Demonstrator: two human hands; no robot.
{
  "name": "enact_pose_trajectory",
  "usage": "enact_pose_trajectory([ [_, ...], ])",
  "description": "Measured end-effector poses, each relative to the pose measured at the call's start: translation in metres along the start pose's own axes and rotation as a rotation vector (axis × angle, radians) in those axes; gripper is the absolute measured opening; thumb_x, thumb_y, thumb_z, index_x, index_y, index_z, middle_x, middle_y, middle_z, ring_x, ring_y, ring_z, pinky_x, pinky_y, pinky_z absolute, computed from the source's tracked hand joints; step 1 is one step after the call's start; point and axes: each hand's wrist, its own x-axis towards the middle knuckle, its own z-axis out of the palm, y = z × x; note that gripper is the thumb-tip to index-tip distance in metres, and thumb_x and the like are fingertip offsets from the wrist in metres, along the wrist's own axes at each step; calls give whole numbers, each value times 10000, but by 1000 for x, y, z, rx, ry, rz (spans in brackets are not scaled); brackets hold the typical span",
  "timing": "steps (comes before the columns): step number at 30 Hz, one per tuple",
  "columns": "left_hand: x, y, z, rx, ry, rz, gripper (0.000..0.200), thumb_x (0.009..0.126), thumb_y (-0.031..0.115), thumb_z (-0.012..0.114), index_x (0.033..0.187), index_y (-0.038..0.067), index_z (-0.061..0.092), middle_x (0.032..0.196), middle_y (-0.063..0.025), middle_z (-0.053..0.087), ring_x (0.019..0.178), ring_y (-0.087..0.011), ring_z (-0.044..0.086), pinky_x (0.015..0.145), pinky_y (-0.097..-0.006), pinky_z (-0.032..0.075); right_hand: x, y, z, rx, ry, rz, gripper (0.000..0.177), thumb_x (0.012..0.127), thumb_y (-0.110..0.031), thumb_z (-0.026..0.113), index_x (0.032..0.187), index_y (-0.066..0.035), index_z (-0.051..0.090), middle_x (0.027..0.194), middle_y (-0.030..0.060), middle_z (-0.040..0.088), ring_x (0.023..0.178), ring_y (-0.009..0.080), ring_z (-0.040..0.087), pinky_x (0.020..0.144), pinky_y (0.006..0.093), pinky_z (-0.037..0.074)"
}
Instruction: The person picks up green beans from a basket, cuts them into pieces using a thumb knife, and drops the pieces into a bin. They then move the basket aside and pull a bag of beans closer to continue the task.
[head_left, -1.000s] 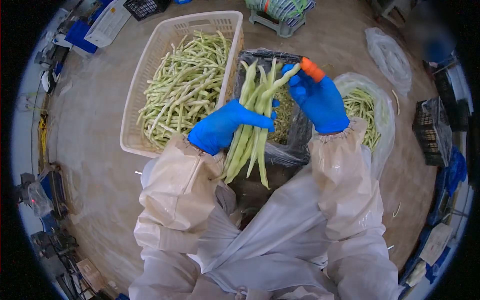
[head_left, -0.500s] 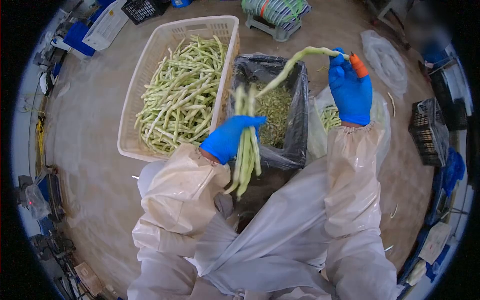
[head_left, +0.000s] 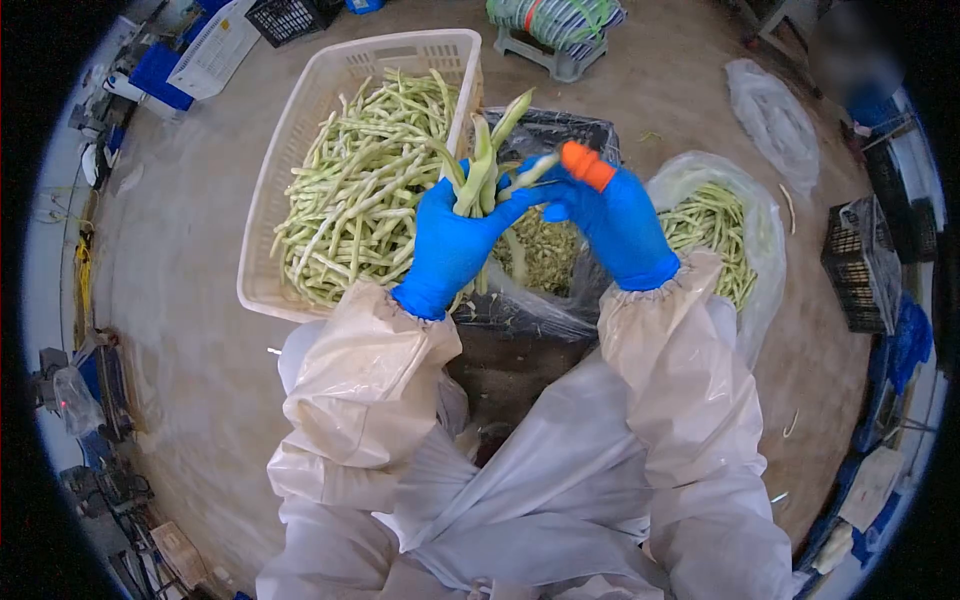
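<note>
In my blue-gloved left hand (head_left: 450,240) is a bunch of long green beans (head_left: 480,178), held upright with the tips standing above the fingers. My right hand (head_left: 618,225), also gloved in blue, is closed around the end of one pale bean (head_left: 535,172) beside the bunch. An orange wrap (head_left: 588,166) covers one of its digits. Below both hands stands a crate lined with black plastic (head_left: 610,150), holding green bean scraps (head_left: 550,250). The lower part of the bunch is mostly hidden behind my left hand.
A large white crate (head_left: 262,225) full of long beans (head_left: 365,200) stands to the left. On the right, a clear plastic bag (head_left: 765,270) holds more beans (head_left: 715,235). Farther back are a grey stool (head_left: 565,65) with a striped bundle and a crumpled plastic sheet (head_left: 770,110).
My right hand has come down and left, bringing its bean beside the bunch. My left hand has turned and risen slightly, and the bunch now points up above it.
</note>
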Motion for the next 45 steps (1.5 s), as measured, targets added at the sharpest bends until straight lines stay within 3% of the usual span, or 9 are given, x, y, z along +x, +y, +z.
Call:
enact_pose_trajectory([
  [2, 0, 4, -6, 42, -18, -1, 348, 723, 112, 744, 1004, -11, 581, 870, -55, 631, 787, -102, 589, 693, -265, 490, 1, -19, -1, -32, 192, 37, 231, 876, -108, 545, 1072, -4, 610, 1009, 90, 630, 877, 158, 601, 734, 271, 472],
  [5, 0, 11, -11, 117, -39, -22, 356, 720, 116, 747, 1010, -13, 587, 884, -63, 638, 791, -111, 593, 702, -269, 489, 5, -17, -14, -445, 276, -403, 206, 870, -77, 548, 1052, -15, 622, 996, 72, 632, 883, 162, 602, 738, 297, 477],
  [8, 1, 15, -14, 198, -64, -46, 375, 710, 110, 759, 1022, -19, 597, 925, -71, 646, 820, -125, 602, 728, -276, 493, 4, -5, -12, -581, 111, -489, 208, 863, -98, 555, 1051, -45, 627, 981, 87, 639, 869, 199, 614, 730, 316, 476],
  [11, 1, 17, -15, 260, -70, -51, 361, 707, 113, 760, 1008, -13, 603, 905, -70, 650, 805, -121, 602, 716, -275, 490, -3, -1, -10, -856, 74, -454, 197, 837, -93, 567, 1014, -50, 640, 939, 123, 635, 819, 230, 614, 702, 326, 474],
  [23, -3, 5, -16, 357, -236, 10, 397, 709, 155, 767, 1034, 10, 589, 888, -61, 641, 789, -111, 592, 691, -271, 484, -6, 0, -9, -980, 50, -206, 140, 805, -89, 566, 886, -1, 639, 816, 141, 642, 695, 215, 606, 615, 342, 474],
  [29, -5, 8, -5, 6, -185, -152, 392, 724, 132, 746, 1052, -6, 581, 887, -55, 629, 789, -122, 596, 694, -272, 485, -4, 3, -1, -59, 64, 12, 196, 838, -130, 570, 938, 29, 627, 828, 89, 648, 704, 147, 599, 628, 279, 486],
  [32, -1, 10, -11, -137, -112, -172, 381, 731, 117, 732, 1058, -6, 579, 886, -53, 625, 781, -126, 596, 688, -264, 482, -6, 0, 6, -174, 25, 85, 199, 842, -151, 574, 946, 3, 641, 831, 84, 647, 726, 149, 605, 656, 262, 482],
  [38, 25, 24, -59, -359, 224, -160, 245, 767, 105, 680, 976, 17, 589, 801, -81, 619, 696, -170, 595, 616, -282, 473, 8, 10, -46, -1032, 224, -352, 212, 849, -150, 563, 985, -14, 650, 878, 83, 662, 786, 142, 615, 710, 285, 484],
  [45, 28, 30, -67, -345, 358, -101, 293, 792, 132, 655, 1042, 13, 561, 856, -120, 619, 750, -195, 596, 661, -310, 487, -3, 11, -7, -477, -73, 204, 257, 841, -135, 566, 1032, 24, 632, 931, 139, 669, 779, 171, 648, 705, 300, 492],
])
